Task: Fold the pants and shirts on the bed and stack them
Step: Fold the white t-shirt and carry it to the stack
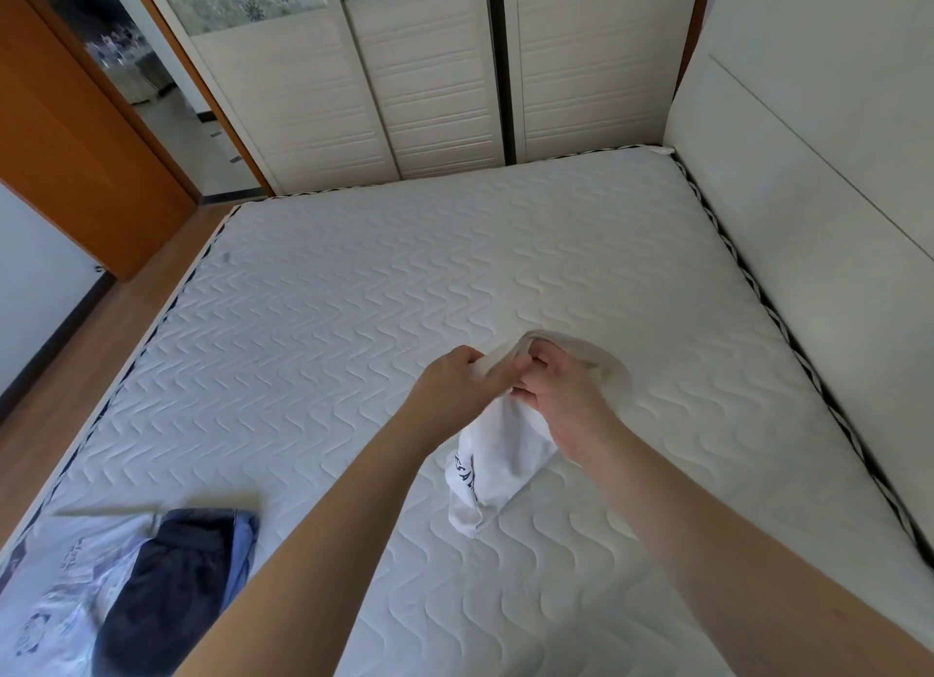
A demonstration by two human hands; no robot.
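Note:
A white shirt (498, 456) with dark print hangs bunched above the middle of the bed (354, 297). My left hand (455, 383) grips its upper edge from the left. My right hand (561, 398) pinches the same bunched edge from the right, fingers curled into the cloth. The two hands are close together, almost touching. At the near left corner of the bed lie dark blue pants (172, 580) on top of a pale printed shirt (60, 590), both unfolded.
The quilted white mattress fills most of the view. A padded headboard (808, 196) stands along the right side. White wardrobe doors (429, 80) close off the far edge. Wooden floor (65, 373) and an orange door (76, 135) are at the left.

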